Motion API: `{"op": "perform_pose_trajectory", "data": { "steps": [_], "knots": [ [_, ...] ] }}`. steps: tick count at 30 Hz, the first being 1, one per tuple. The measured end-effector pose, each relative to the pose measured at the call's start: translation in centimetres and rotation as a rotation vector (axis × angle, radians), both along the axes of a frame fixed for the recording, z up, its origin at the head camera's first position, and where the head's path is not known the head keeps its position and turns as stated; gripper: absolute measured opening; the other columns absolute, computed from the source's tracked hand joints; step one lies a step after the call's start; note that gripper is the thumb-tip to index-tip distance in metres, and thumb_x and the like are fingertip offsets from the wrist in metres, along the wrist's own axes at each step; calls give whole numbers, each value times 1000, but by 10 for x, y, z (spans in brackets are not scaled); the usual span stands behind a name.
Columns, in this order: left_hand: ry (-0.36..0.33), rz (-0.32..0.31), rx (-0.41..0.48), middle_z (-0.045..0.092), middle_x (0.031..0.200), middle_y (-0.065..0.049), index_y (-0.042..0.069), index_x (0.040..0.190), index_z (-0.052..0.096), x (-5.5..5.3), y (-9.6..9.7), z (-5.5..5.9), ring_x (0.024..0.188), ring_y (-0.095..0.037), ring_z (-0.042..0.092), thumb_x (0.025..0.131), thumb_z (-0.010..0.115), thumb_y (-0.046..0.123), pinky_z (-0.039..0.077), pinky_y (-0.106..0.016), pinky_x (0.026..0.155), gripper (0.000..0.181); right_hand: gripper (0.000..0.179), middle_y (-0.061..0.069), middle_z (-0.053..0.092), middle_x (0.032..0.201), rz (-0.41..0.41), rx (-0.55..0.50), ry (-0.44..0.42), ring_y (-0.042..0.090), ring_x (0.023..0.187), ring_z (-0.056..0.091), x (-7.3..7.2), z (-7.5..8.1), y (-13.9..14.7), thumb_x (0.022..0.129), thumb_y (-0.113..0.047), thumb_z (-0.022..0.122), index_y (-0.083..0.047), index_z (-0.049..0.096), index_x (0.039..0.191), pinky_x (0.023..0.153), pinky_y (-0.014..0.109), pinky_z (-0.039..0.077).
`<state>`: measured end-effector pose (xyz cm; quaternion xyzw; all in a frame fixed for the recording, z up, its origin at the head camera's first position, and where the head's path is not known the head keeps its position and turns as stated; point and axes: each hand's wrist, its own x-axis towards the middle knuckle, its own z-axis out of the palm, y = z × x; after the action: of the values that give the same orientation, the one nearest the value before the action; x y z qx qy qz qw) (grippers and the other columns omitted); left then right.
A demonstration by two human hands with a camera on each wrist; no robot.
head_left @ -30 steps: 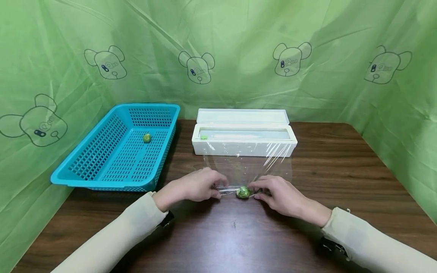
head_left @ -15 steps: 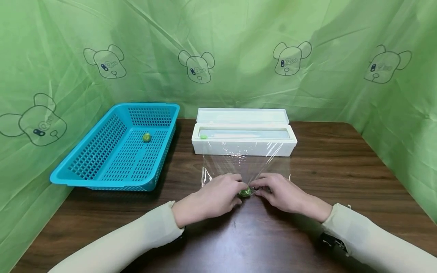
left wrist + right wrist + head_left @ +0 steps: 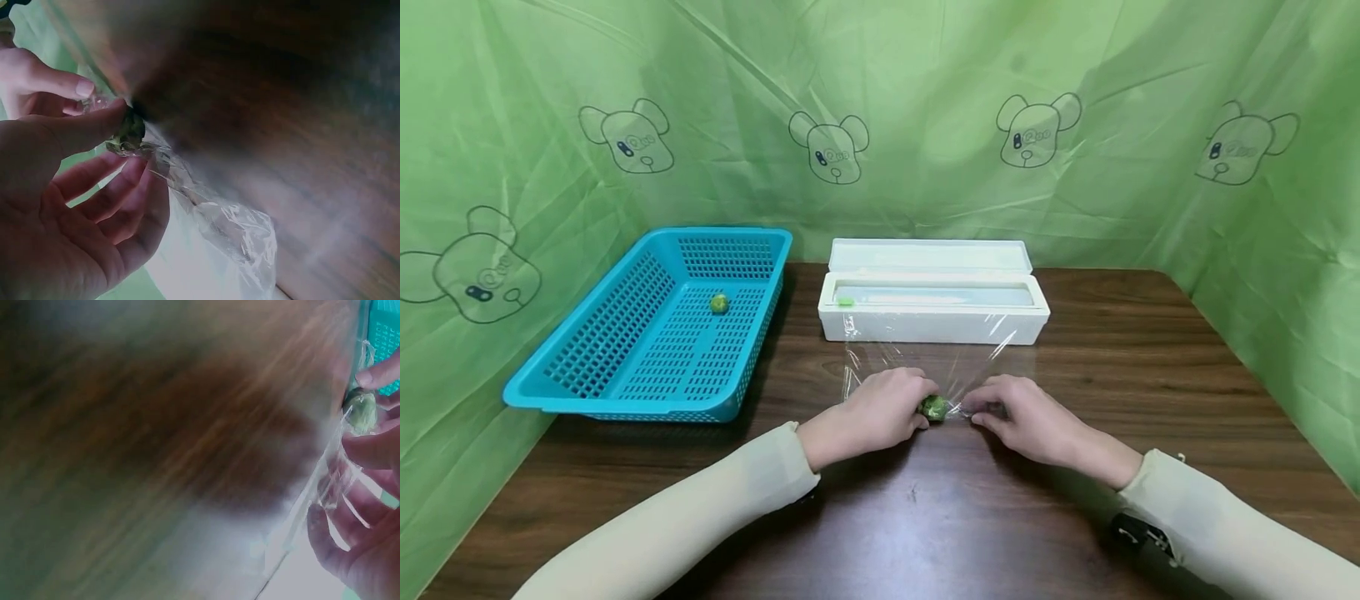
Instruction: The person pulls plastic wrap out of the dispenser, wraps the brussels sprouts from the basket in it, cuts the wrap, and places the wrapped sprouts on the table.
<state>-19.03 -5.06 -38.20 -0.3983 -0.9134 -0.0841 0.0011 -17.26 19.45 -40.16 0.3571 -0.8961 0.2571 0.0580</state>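
A Brussels sprout (image 3: pixel 934 408) is partly covered by clear plastic wrap (image 3: pixel 925 357) near the middle of the table. My left hand (image 3: pixel 883 408) holds it between thumb and fingers; in the left wrist view the sprout (image 3: pixel 131 130) shows leafy and dark green, with crumpled wrap (image 3: pixel 240 231) trailing from it. To its right my right hand (image 3: pixel 1026 419) pinches gathered wrap close beside the sprout. In the right wrist view the sprout (image 3: pixel 362 414) shows pale under the film. The sheet runs back to a white wrap dispenser (image 3: pixel 936 325) with its lid up.
On the left stands a blue plastic basket (image 3: pixel 741 354), with another Brussels sprout (image 3: pixel 719 303) on its floor. A small green piece (image 3: pixel 846 302) sits on the dispenser's left end. Green cloth (image 3: pixel 910 200) hangs around the wooden table (image 3: pixel 917 517).
My left hand has let go of the twisted wrap on the left and moved right onto the sprout. The sprout has shifted slightly away from me; my right hand stays close beside it.
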Motion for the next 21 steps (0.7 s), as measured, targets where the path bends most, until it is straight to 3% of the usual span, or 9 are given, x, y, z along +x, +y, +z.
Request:
{"op": "perform_pose_trajectory", "data": {
  "steps": [5, 9, 16, 21],
  "knots": [
    [-48, 17, -29, 60, 98, 0, 14, 119, 78, -9, 2, 1, 89, -16, 63, 91, 84, 17, 58, -34, 76, 29, 38, 5, 70, 114, -12, 27, 158, 25, 107, 66, -1, 3, -10, 83, -15, 92, -8, 79, 118, 92, 48, 54],
    [-84, -2, -23, 58, 98, 0, 11, 121, 79, -16, 4, 4, 88, -15, 58, 91, 83, 13, 55, -32, 77, 30, 41, 4, 72, 113, 14, 57, 214, 25, 107, 68, -5, 2, -20, 80, -16, 94, -9, 78, 118, 91, 45, 56],
    [-123, 12, 34, 67, 112, -2, 10, 134, 72, -20, -2, 6, 102, -17, 62, 95, 80, 15, 54, -34, 91, 41, 37, 2, 75, 104, -13, 66, 126, 19, 97, 70, -13, -2, -24, 82, -10, 92, -7, 78, 116, 84, 42, 58],
    [-36, 22, 62, 66, 111, -1, 13, 133, 71, -12, -11, 9, 102, -23, 64, 92, 84, 20, 55, -41, 86, 43, 28, 1, 75, 102, 0, 42, 68, 17, 94, 71, -22, 0, -23, 86, -7, 88, -6, 79, 113, 82, 39, 59]
  ]
}}
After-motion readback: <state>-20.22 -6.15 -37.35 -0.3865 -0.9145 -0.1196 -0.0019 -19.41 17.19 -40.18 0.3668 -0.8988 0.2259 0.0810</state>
